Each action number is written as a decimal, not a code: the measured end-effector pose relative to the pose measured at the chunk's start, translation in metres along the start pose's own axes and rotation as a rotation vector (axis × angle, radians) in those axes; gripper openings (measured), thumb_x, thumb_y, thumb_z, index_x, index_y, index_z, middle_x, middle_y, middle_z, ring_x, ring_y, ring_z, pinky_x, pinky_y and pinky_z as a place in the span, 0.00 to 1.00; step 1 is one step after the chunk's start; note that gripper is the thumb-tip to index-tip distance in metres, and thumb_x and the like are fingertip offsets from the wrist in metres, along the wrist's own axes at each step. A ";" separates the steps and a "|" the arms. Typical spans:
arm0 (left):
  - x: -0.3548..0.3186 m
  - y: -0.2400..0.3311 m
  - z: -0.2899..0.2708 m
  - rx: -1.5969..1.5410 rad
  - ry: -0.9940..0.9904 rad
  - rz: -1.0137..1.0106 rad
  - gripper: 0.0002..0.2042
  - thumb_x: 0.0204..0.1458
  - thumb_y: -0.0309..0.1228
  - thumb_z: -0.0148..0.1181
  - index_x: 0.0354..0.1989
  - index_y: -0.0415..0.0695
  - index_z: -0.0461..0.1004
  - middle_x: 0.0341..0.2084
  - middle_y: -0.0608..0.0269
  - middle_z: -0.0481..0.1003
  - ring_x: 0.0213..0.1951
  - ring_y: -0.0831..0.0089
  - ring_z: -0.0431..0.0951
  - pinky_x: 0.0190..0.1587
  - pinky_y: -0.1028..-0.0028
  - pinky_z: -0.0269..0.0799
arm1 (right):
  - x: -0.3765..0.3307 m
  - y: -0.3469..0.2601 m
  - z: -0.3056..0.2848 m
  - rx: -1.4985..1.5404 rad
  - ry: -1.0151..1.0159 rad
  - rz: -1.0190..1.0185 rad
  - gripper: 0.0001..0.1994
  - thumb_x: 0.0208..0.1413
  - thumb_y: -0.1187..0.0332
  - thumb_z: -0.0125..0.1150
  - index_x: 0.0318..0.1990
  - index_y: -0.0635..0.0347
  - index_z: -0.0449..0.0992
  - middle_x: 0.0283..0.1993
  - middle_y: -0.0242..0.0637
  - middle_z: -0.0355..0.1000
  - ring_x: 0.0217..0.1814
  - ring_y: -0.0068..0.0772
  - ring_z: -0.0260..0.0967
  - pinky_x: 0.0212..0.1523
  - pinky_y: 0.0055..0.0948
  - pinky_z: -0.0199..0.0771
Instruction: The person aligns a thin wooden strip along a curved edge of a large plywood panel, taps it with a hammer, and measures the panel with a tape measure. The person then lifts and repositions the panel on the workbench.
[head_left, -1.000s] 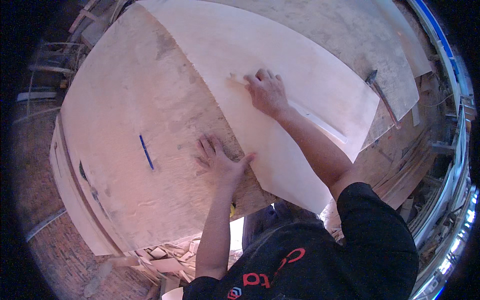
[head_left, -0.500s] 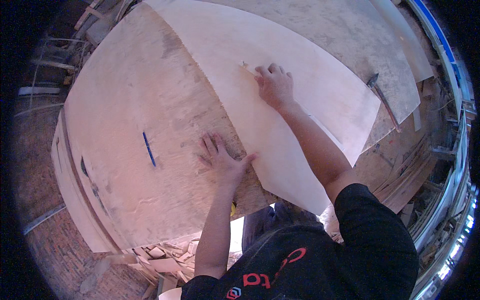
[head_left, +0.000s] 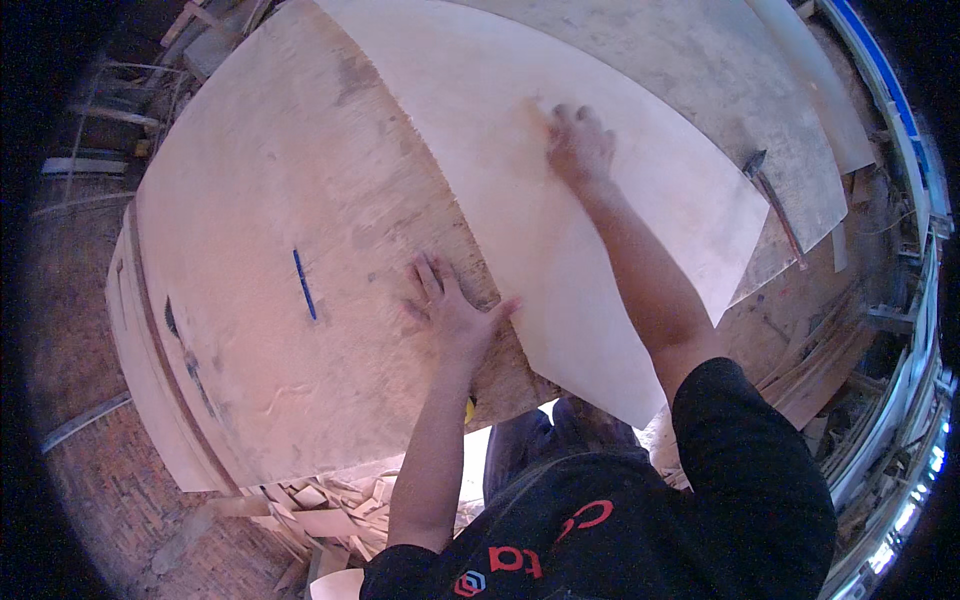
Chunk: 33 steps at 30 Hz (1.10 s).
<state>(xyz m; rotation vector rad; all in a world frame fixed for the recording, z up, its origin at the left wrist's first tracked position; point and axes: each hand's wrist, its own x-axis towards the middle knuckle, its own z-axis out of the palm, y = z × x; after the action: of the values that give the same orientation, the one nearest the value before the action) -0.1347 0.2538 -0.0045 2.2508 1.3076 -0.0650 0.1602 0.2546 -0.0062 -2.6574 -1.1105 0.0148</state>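
My left hand lies flat on a worn brown plywood board, its fingers spread. Its thumb reaches over the edge of a pale thin wood sheet lying on that board. Over the middle of the sheet, my right hand is blurred by motion, with the fingers bent inward. A tan smear shows beside its thumb and fingers; what the hand grips there is too blurred to name. Left of my left hand, a slim blue pen rests on the brown board.
A hammer lies at the right, its head by the pale sheet's edge. Wood offcuts are heaped below the front edge, and long strips lie at the right. Brick floor shows at the lower left.
My right hand has moved farther away and slightly right over the pale sheet, and is now blurred. My left hand keeps its place at the sheet's edge. The whole view has shifted slightly.
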 end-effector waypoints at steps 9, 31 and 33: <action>0.001 -0.007 0.006 -0.039 0.037 0.045 0.72 0.32 0.71 0.71 0.78 0.39 0.35 0.78 0.44 0.29 0.78 0.51 0.22 0.71 0.36 0.13 | -0.012 -0.006 0.016 0.083 0.014 -0.167 0.14 0.61 0.59 0.60 0.52 0.47 0.77 0.48 0.42 0.73 0.52 0.47 0.74 0.53 0.55 0.67; 0.002 -0.004 0.001 0.023 -0.009 0.018 0.71 0.33 0.70 0.71 0.78 0.39 0.37 0.78 0.45 0.28 0.78 0.52 0.22 0.71 0.36 0.12 | -0.002 -0.003 0.015 0.027 0.087 0.012 0.13 0.61 0.59 0.61 0.52 0.44 0.77 0.49 0.40 0.73 0.55 0.45 0.73 0.50 0.53 0.69; 0.001 -0.004 0.002 0.035 -0.004 0.017 0.71 0.33 0.70 0.71 0.78 0.39 0.37 0.78 0.45 0.29 0.78 0.51 0.22 0.71 0.36 0.12 | 0.003 -0.002 0.011 0.030 0.075 0.091 0.13 0.61 0.59 0.61 0.52 0.44 0.77 0.50 0.40 0.73 0.55 0.45 0.73 0.51 0.53 0.69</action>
<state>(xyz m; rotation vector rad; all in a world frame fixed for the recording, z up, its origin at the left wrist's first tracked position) -0.1366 0.2557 -0.0078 2.2895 1.2943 -0.0871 0.1595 0.2603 -0.0160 -2.6566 -0.9576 -0.0508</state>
